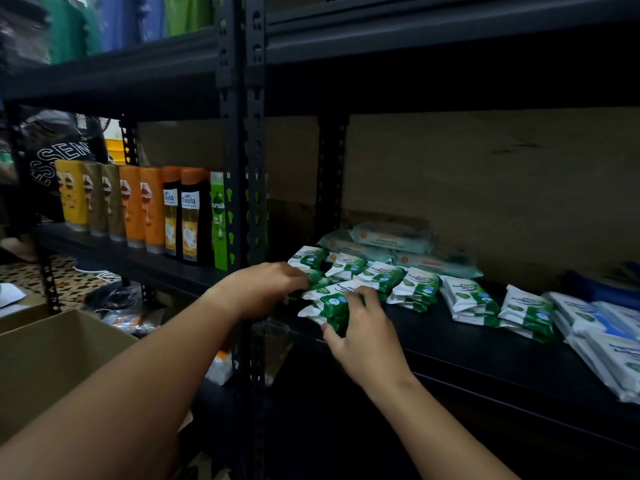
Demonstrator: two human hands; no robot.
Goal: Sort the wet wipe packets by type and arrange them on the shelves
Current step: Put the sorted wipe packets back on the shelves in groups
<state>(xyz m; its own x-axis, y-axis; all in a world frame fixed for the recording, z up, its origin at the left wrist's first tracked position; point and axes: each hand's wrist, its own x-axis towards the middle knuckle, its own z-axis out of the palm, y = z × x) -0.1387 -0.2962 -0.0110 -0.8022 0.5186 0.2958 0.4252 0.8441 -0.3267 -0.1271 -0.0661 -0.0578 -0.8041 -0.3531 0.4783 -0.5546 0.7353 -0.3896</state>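
Observation:
Small green-and-white wipe packets (381, 275) lie in rows on the black shelf (485, 344). At the shelf's front left a stack of these packets (329, 301) sits between my hands. My left hand (266, 285) grips the stack's left end with curled fingers. My right hand (363, 330) holds the stack from the right, fingers on top and thumb at the front. Pale teal wipe packs (391, 235) are piled behind the green ones. Larger white-and-blue packs (609, 337) lie at the right end.
A black upright post (254, 216) stands just left of the stack. Shampoo bottles (138, 209) line the neighbouring left shelf. An open cardboard box (59, 355) sits low on the left. A brown board (485, 181) backs the shelf.

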